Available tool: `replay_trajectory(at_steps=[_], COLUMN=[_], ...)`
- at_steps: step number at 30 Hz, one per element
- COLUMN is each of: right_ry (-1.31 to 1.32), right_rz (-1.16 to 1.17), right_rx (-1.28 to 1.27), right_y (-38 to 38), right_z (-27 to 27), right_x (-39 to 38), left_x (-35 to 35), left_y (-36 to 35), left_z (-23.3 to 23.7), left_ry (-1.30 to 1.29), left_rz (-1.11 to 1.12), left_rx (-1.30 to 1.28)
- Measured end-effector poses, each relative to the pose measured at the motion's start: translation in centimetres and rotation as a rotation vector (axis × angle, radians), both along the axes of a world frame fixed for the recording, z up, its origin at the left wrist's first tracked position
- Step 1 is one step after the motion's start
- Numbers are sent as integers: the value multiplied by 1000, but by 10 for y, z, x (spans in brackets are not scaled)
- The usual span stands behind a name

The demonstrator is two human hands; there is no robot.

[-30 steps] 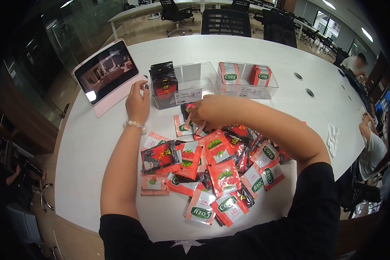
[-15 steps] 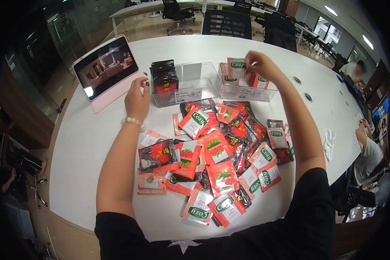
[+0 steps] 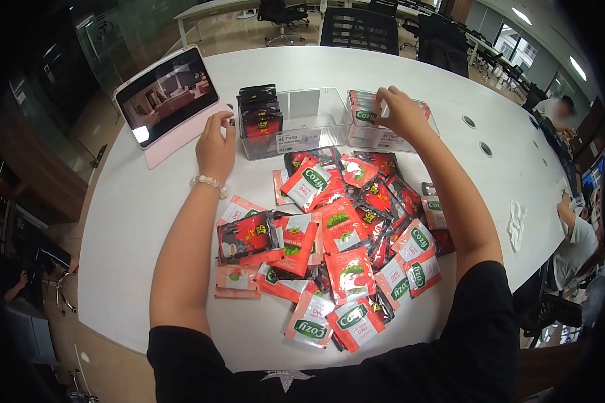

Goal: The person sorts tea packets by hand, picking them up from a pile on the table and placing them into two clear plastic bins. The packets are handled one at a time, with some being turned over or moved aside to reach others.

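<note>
My right hand [image 3: 402,115] is at the right clear plastic bin [image 3: 376,140], its fingers pinching the edge of a red and white Cozy sachet [image 3: 364,111] that stands inside. The fingertips are partly hidden by the hand. My left hand [image 3: 215,144], wearing a bead bracelet, rests on the table by the left clear bin [image 3: 302,142]. Its fingers are loosely bent and hold nothing. Black and red sachets [image 3: 259,117] stand in a row in that bin's left end. A mixed pile of red Cozy sachets [image 3: 348,272] and black sachets [image 3: 249,236] lies between my arms.
A tablet [image 3: 168,97] in a pink case stands at the table's left. Round cable holes [image 3: 485,149] and a crumpled white wrapper or tissue [image 3: 516,225] are on the right. Another person [image 3: 571,235] sits beyond the right edge. Office chairs [image 3: 359,30] stand behind the table.
My right hand has lowered the Cozy sachet from above the right bin down into it. My left hand stays in nearly the same place. The camera view has shifted slightly.
</note>
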State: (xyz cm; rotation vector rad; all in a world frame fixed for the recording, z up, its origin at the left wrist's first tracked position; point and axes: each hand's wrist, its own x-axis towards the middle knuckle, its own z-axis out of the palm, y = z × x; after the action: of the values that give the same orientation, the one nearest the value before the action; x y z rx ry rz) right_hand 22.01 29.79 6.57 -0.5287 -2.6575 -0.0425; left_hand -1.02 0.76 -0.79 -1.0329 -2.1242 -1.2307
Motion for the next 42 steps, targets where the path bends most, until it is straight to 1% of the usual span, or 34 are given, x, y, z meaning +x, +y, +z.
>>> replay_trajectory(at_steps=[1,4,5,6,7,8,9,10,13,14,17,20,23,26,29,31,33,35,37,38,41,42], right_ry=[55,163,107,-2,-104,-185,-323,-360,-616,-712,-689,-757,-880,-766,-432,-237,-87,108,263,242,162,142], right_rz=[-17,210,357,406,607,730,815,868,620,554,623,722,798,925,1126,967,718,550,539,485,301,293], right_rx=[64,92,-4,-45,-209,-116,-69,-9,16,-17,26,-109,-311,-236,-354,-334,-354,-576,-695,-693,-777,-859], right_y=[-11,-52,-69,-89,-106,-118,-133,-141,-165,-168,-164,-161,-159,-162,-143,-138,-117,-82,-41,-15,27,36], right_z=[5,16,19,19,22,16,17,5,-7,-9,-10,-19,-20,-5,18,54,75,77,72,65,40,29], right_x=[1,-5,-7,-9,-12,-20,-26,-33,-48,-57,-75,-89,-99,-96,-84,-58,-35,-18,-3,3,17,20], left_x=[-1,-2,-2,-1,1,3,3,2,-1,-1,-1,0,1,0,0,1,0,1,3,3,3,4], left_y=[0,0,0,1,0,0,0,0,-1,-1,0,1,1,0,-1,-1,-1,-1,-1,-1,-1,-1], left_z=[0,0,0,0,0,1,3,2,0,0,1,1,2,2,3,3,1,2,3,3,3,3], left_ry=[-2,-13,-16,-19,-29,-36,-40,-19,22,16,13,26,17,20,21,25,24,23,20,15,3,3], left_rz=[-1,0,-3,-8,-5,-1,3,-1,-6,-10,-30,-44,-48,-47,-50,-51,-52,-50,-44,-43,-40,-39], left_rx=[-6,-12,-10,-8,-14,-19,-22,-13,2,-2,0,11,9,3,-4,-10,-1,-1,-6,-7,-8,-6])
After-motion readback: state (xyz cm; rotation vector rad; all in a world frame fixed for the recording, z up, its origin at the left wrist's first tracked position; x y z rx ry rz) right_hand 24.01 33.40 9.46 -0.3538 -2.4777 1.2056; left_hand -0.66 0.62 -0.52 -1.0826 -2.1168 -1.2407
